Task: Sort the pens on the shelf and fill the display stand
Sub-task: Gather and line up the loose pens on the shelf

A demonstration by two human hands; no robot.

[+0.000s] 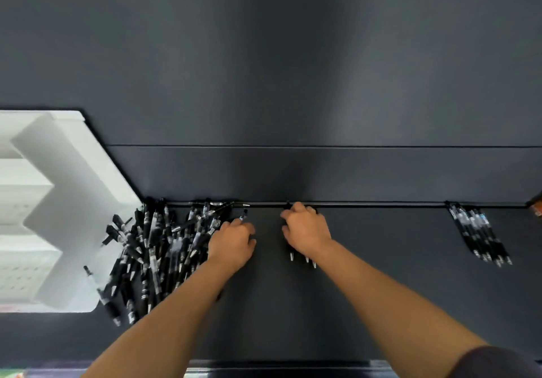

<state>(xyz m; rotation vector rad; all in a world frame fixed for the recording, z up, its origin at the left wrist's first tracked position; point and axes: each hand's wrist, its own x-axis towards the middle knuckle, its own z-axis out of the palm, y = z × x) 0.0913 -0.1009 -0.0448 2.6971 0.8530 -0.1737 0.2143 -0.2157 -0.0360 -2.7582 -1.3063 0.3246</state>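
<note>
Left hand (231,242) fingers pinch pen (242,215); right hand (306,231) fingers clamp pen bundle (306,259); pile (152,248) touching display stand (73,172).

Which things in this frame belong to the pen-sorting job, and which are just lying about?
Job: left hand pinching a single pen from the loose pens; right hand holding a pen bundle; sorted pens at right; white display stand; dark shelf.
Lying about: orange object at the right edge, too cropped to identify.
</note>
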